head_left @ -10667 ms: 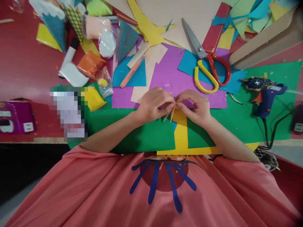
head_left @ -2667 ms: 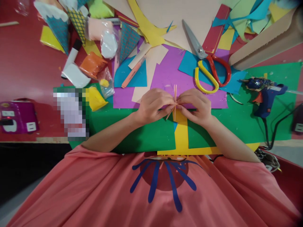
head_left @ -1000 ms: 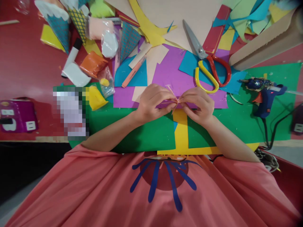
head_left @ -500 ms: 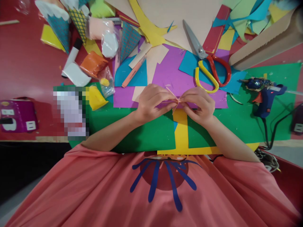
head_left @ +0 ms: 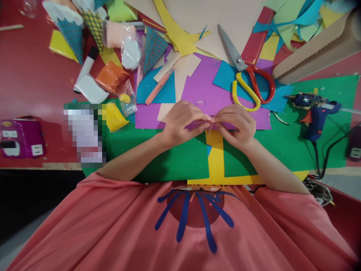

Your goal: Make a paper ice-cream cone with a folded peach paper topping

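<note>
Left hand [head_left: 182,126] and right hand [head_left: 238,126] are both pinching a small, spiky peach paper piece [head_left: 212,121] that's looking kinda half-formed.

peach paper [head_left: 210,118] partly hidden, purple box [head_left: 26,138] cropped

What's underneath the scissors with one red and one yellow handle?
Beige paper shows around the blades of the scissors, blue paper and purple paper around the handles. Whatever the metal and grips cover can't be seen.
</note>
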The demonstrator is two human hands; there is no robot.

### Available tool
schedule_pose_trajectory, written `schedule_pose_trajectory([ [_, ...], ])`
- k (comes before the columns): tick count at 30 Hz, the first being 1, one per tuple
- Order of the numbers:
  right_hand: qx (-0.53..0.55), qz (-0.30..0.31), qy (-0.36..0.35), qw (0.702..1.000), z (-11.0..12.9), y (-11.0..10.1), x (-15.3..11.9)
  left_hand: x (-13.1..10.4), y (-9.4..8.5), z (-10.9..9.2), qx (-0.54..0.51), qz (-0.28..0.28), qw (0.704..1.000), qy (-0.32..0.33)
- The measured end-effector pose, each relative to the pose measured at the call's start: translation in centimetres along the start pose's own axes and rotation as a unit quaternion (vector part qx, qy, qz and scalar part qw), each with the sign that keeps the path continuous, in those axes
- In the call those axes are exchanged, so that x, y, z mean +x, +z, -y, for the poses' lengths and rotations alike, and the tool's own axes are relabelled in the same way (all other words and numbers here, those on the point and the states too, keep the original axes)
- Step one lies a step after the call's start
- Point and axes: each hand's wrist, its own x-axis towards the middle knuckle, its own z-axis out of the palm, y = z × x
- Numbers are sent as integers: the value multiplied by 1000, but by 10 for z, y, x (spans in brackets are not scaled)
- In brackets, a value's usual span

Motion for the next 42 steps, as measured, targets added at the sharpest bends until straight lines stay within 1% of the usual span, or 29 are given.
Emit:
schedule_pose_trajectory([
  [7, -1, 16, -1, 1000, 2, 0, 1, -1, 1, 1, -13, 9, 1000, 2],
  [13, -7, 32, -1, 999, 3, 0, 1, -2, 0, 1, 3, 30, 1000, -5],
  [20, -5, 29, -6, 1000, 4, -1, 2, 0, 1, -1, -13, 4, 1000, -3],
  [27, -10, 19, -16, 1000, 3, -2, 2, 2, 2, -1, -4, -19, 1000, 1],
  [32, -31, 16, -22, 999, 4, -2, 4, 3, 1, -1, 8, -13, 1000, 3],
  [36, -24, 8, -24, 999, 4, -1, 4, 1, 2, 0, -11, -6, 1000, -3],
  [39, -22, 8, -20, 1000, 4, 0, 3, -2, 2, 1, -31, 15, 999, -14],
  [42, -20, 15, -16, 1000, 4, 0, 2, -4, 2, 1, -18, 40, 999, -26],
])
